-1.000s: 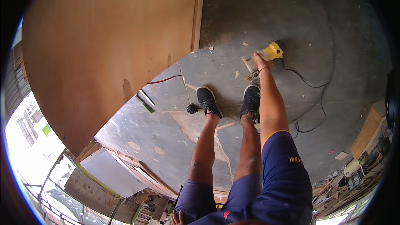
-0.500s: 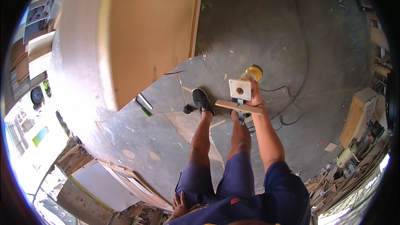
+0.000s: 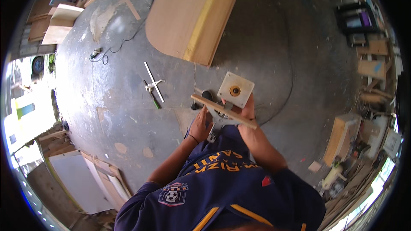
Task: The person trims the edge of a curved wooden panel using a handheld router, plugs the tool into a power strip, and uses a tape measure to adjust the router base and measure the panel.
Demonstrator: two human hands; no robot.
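Note:
A trim router is turned so its square white base plate faces up, with a round hole at the centre. My right hand is closed around the router body, which is mostly hidden behind the plate. A wooden fence strip on a metal bracket is attached beside the plate. My left hand is at the bracket and the strip's left part, its fingers pressed together against it and partly hidden. The router is held in front of my body, above my shoe.
A large wooden panel with a rounded corner and a yellow edge stands ahead. On the floor at left lie a white strip, a green-handled tool and a corded tool. A cable runs along the right. Wood scraps line the right side.
My left hand has come up from my thigh to the router's bracket. The router has moved closer to my body and tilted. My view has shifted, and the panel appears farther away.

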